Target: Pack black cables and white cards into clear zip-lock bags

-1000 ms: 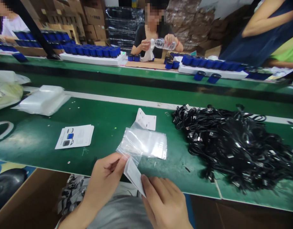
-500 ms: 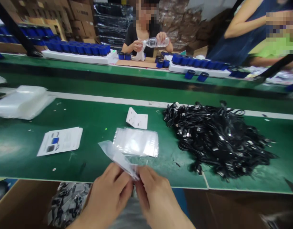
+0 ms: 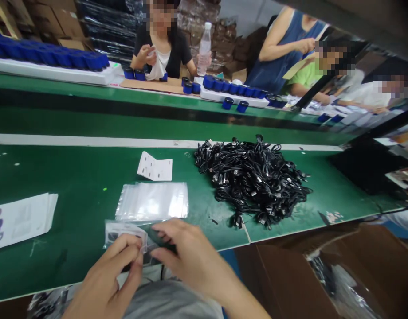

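Near the front edge of the green table, my left hand (image 3: 111, 274) pinches a small clear plastic bag (image 3: 124, 231) with a printed paper inside. My right hand (image 3: 187, 257) is just right of the bag's end, thumb and fingers apart, with nothing visible between them. Behind the hands lies a stack of clear zip bags (image 3: 154, 201), and past it a folded white leaflet (image 3: 155, 168). A pile of printed sheets (image 3: 24, 217) rests at the left. To the right is a large heap of coiled black cables (image 3: 253, 177).
A white ledge strip (image 3: 74, 141) runs behind the items. Across the table, a person (image 3: 160, 48) holds a bottle and a cloth, beside trays of blue jars (image 3: 51, 55). Below the front edge at right stands a cardboard box (image 3: 373, 266) with plastic-wrapped items.
The view has swung to the right. My right hand has come off the bag and opened, while the bag has turned and stays in my left hand. The person opposite has raised the bottle upright.
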`<state>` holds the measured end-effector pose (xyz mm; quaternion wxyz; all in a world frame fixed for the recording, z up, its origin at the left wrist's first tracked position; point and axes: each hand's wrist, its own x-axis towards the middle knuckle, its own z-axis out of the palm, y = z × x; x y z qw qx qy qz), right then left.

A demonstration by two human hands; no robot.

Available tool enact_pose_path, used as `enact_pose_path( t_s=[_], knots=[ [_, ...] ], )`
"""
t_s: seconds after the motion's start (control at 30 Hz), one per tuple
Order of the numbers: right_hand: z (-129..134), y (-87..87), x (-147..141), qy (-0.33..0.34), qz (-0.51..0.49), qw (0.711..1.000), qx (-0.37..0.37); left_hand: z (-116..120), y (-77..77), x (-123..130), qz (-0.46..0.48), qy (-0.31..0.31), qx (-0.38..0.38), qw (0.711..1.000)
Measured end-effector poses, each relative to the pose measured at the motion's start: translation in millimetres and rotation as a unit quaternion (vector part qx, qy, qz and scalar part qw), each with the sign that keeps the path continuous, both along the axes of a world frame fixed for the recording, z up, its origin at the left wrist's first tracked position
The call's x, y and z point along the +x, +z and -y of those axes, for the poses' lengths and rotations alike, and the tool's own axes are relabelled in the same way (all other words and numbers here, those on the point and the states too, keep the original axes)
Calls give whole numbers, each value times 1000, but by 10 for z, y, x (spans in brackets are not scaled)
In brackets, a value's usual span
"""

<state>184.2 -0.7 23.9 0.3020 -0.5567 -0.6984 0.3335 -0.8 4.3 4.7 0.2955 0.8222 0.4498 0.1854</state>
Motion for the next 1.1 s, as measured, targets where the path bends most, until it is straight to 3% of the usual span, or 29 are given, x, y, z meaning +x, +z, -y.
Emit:
enact_pose_path(
  t_s=[0.07, 0.13, 0.17, 0.23, 0.33, 0.43, 0.5, 0.57, 0.6, 0.7, 0.9, 1.0, 1.1],
  knots=[
    [27, 111, 323, -93, 159, 980, 72, -67, -36, -11, -12, -6, 5, 1000],
    [4, 148, 640, -214, 345, 907, 115, -114, -50, 0, -20, 3, 12, 1000],
    [-24, 140, 773, -234, 399, 878, 121, -129, -48, 12, -21, 9, 15, 1000],
    [-94, 87, 963, -234, 437, 860, 122, -148, -34, 44, -17, 22, 17, 999],
    [-170, -7, 1048, -200, 408, 880, 140, -159, 5, 88, -4, 32, 13, 999],
    [-147, -55, 913, -169, 336, 908, 186, -158, 43, 114, -1, 35, 5, 999],
    [-78, -60, 719, -161, 195, 949, 190, -152, 60, 120, -3, 38, 0, 999],
    [7, -52, 478, -116, 17, 986, 121, -144, 70, 119, 2, 41, -5, 999],
    [44, -48, 356, -63, -42, 995, 67, -140, 73, 115, 6, 44, -5, 999],
    [94, -48, 60, 70, -45, 996, -22, -124, 73, 98, 15, 61, 8, 998],
    [63, 3, -60, 31, 65, 996, -51, -71, 60, 96, 22, 70, 16, 997],
    [79, 64, 33, 95, -14, 993, -76, -40, 47, 100, 16, 71, 41, 997],
    [74, 63, 117, 137, -154, 968, -141, -1, 35, 89, 11, 73, 54, 996]
  ],
)
